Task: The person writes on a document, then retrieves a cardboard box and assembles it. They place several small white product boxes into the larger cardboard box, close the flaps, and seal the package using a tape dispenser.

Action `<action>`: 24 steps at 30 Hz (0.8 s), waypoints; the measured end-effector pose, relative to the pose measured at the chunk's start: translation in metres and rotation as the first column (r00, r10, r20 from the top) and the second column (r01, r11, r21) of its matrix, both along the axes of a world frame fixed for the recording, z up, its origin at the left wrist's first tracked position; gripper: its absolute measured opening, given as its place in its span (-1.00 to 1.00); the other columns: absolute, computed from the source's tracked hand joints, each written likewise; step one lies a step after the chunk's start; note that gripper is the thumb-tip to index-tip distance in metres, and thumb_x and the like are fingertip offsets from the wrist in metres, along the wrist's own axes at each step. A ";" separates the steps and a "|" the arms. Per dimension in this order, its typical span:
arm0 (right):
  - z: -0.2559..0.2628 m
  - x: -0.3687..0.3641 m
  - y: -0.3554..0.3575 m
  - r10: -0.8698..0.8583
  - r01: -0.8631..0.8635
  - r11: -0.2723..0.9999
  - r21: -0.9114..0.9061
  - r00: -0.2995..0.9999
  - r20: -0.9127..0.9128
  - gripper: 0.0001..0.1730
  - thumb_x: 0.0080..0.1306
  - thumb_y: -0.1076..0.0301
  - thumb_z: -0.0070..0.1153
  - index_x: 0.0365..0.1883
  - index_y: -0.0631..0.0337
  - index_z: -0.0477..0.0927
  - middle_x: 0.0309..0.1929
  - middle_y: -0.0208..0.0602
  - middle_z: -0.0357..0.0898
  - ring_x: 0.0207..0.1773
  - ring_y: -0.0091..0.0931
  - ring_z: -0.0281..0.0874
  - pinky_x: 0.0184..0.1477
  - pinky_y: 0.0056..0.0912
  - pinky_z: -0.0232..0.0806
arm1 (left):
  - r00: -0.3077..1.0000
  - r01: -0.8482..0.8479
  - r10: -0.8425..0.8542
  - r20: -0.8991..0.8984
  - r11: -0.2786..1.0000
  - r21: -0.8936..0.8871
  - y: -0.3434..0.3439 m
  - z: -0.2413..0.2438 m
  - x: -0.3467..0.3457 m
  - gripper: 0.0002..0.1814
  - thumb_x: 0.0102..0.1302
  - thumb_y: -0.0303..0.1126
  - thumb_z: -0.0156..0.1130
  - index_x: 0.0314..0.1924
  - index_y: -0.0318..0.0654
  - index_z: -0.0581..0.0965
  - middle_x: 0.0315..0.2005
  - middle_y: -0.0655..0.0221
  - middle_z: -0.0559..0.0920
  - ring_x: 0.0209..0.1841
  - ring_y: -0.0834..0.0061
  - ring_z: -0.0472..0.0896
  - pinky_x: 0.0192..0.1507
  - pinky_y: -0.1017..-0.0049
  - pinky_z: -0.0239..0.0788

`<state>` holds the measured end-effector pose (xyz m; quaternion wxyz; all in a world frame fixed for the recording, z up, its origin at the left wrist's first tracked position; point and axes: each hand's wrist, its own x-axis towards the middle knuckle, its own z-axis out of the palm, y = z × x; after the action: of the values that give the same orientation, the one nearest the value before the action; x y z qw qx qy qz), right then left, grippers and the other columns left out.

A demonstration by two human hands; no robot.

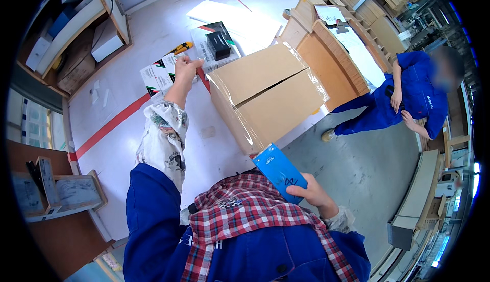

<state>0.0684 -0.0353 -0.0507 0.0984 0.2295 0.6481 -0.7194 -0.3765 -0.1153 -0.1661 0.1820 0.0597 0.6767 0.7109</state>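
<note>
My right hand (316, 194) grips a blue tape dispenser (281, 172) that bears writing. Its jagged edge is close to the near corner of a cardboard carton (264, 98). The carton's top flaps are folded down, with a narrow dark gap between them and clear tape along both ends. Left of the carton, my left hand (186, 69) is held with thumb and fingers bent together; whether anything thin is between them I cannot tell. Small white printed boxes (157, 76) lie beside and partly behind it. A yellow utility knife (181, 48) is just beyond the fingers.
A small black box (218, 45) sits on a larger printed box (203, 38) behind the carton. White sheets (237, 17) lie farther back. A wooden stand (325, 59) holds a clipboard at right. A person in blue (413, 86) stands past the table. Shelves (82, 25) rise at left.
</note>
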 end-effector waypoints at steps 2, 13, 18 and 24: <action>-0.004 -0.001 0.001 -0.005 0.005 1.000 -0.027 1.000 0.003 -0.56 0.19 0.13 0.17 -0.15 0.34 0.50 -0.27 -0.38 0.53 -0.25 -0.64 0.41 -0.19 -0.54 0.30 | 1.000 0.020 -0.022 -0.018 0.998 -0.056 0.000 0.000 0.005 -0.51 -0.07 -0.48 0.38 -0.18 -0.35 0.31 -0.44 0.39 0.46 -0.44 0.58 0.47 -0.41 0.58 0.30; -0.030 -0.005 0.004 -0.015 0.016 1.000 -0.012 0.998 0.065 -0.59 0.15 0.10 0.17 -0.29 0.32 0.52 -0.38 -0.43 0.51 -0.34 -0.65 0.38 -0.27 -0.55 0.27 | 0.975 0.199 -0.184 0.126 0.974 -0.111 -0.001 -0.023 0.013 -0.88 0.05 -0.56 0.21 -0.48 -0.27 0.42 -0.56 0.45 0.49 -0.47 0.63 0.44 -0.46 0.56 0.30; -0.041 0.000 0.008 -0.009 0.010 1.000 -0.012 0.998 0.063 -0.61 0.13 0.10 0.18 -0.33 0.29 0.51 -0.43 -0.48 0.47 -0.37 -0.67 0.34 -0.32 -0.58 0.22 | 0.928 0.361 -0.338 0.156 0.920 -0.155 0.000 -0.004 0.025 -0.84 0.20 -0.56 0.06 -0.30 -0.26 0.60 -0.45 0.43 0.60 -0.41 0.64 0.47 -0.34 0.60 0.33; -0.039 -0.004 0.007 -0.026 0.028 0.999 -0.043 0.998 0.061 -0.66 0.11 0.13 0.18 -0.38 0.26 0.50 -0.47 -0.53 0.43 -0.41 -0.69 0.31 -0.37 -0.63 0.17 | 0.866 0.499 -0.482 0.128 0.850 -0.169 0.000 -0.027 0.020 -0.75 0.24 -0.57 -0.01 -0.24 -0.24 0.64 -0.37 0.40 0.63 -0.38 0.63 0.47 -0.27 0.61 0.31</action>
<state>0.0643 -0.0281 -0.0896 0.1133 0.2577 0.6259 -0.7273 -0.3563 -0.1153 -0.1931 0.3897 0.1832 0.6978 0.5724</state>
